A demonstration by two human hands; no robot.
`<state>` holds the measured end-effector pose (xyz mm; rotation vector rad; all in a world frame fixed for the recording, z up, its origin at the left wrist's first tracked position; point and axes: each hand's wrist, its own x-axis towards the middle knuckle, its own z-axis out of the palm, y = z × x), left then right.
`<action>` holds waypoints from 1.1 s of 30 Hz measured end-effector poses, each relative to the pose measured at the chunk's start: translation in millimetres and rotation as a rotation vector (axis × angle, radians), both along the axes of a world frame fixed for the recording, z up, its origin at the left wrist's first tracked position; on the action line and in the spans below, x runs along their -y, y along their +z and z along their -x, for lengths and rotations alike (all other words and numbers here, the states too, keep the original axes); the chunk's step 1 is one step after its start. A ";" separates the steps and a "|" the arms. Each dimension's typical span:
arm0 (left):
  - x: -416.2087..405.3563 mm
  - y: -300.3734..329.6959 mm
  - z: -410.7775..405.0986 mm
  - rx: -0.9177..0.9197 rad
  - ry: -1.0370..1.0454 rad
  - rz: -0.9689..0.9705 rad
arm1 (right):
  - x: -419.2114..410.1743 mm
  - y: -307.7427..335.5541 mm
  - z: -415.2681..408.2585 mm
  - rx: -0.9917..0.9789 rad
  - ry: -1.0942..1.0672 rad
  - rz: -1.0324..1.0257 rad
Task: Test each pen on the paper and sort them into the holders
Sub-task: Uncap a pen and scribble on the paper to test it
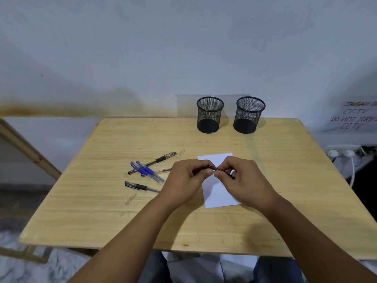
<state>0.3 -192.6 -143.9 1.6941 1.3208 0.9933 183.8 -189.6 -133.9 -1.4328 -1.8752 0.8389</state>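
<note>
Two hands meet over a white paper (219,196) on a wooden table (204,227). The left hand (184,177) and right hand (242,177) both pinch one dark pen (212,168). Left of them lie loose pens (150,170). Farther back stand two mesh holders (210,115).

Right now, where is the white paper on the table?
In the head view, the white paper lies right of centre on the table, partly under both hands, with the loose pens to its left.
</note>
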 end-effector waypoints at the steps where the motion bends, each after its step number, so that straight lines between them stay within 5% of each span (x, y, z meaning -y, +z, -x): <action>1: -0.3 -0.1 1.0 0.003 0.003 0.005 | -0.5 -1.6 0.7 0.013 -0.005 0.006; 10: -5.0 2.9 9.6 -0.089 0.189 0.038 | -7.9 0.1 -5.0 -0.016 -0.070 0.135; 15: -2.4 -3.1 16.3 -0.376 0.220 0.004 | -10.6 -0.3 3.8 -0.532 -0.170 0.253; 33: -19.6 -18.9 19.9 -0.557 0.324 -0.051 | 15.8 -29.3 0.7 -0.473 -0.234 0.223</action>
